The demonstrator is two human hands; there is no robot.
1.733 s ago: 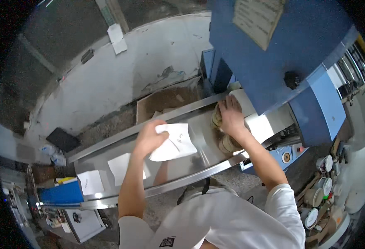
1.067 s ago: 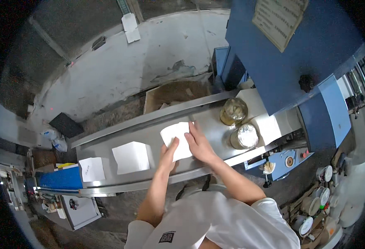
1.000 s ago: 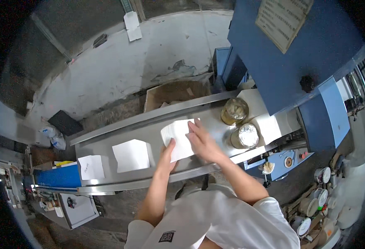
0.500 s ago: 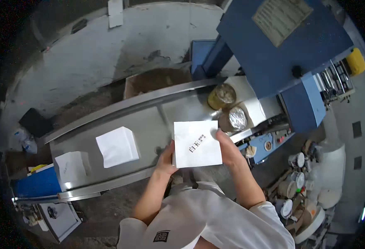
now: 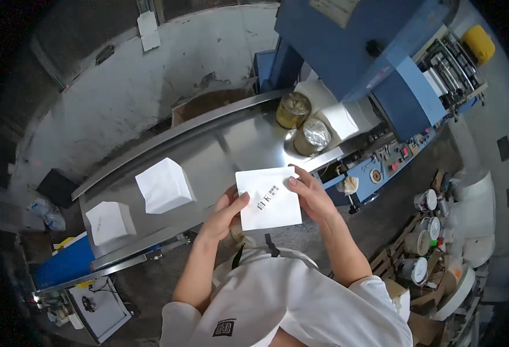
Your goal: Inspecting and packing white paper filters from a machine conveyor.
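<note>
Between my hands is a square stack of white printed paper point(image 5: 270, 214) with dark marks on its top face, held above the near edge of the metal table. My left hand point(image 5: 224, 213) grips its left side, thumb on top. The right side is held by my right hand point(image 5: 313, 198), whose thumb lies near the upper right corner. The undersides of both hands are hidden. Farther left on the table stand a white paper stack point(image 5: 164, 184) and, beyond it, another paper stack point(image 5: 107, 224) with faint marks.
The long metal table point(image 5: 208, 165) has a raised rim. Two round tins point(image 5: 293, 110) stand at its right end by a blue machine point(image 5: 402, 95). A cardboard box point(image 5: 208, 107) is behind it. Several buckets point(image 5: 416, 243) sit on the floor at right.
My left thumb has come up onto the top of the held stack, and the right thumb has shifted inward along it. The view has turned slightly, so the surroundings have shifted.
</note>
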